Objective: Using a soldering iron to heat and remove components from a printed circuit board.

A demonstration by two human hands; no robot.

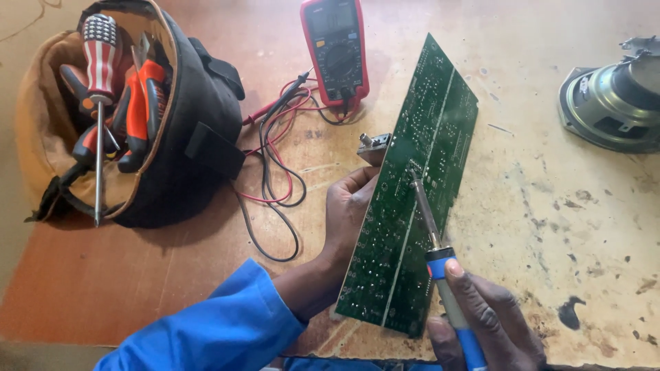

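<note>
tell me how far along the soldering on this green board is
Set out already: multimeter with leads and an open tool bag. In hand: left hand props the circuit board; right hand puts the soldering iron tip on it. Which joints remain is too small to tell.

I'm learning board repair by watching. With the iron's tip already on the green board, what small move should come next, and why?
Probably hold the soldering iron steady on that joint. Its tip touches the circuit board mid-way up, the right hand grips the blue handle, and the left hand props the board tilted by its edge, so any shift could slide the tip off.
</note>
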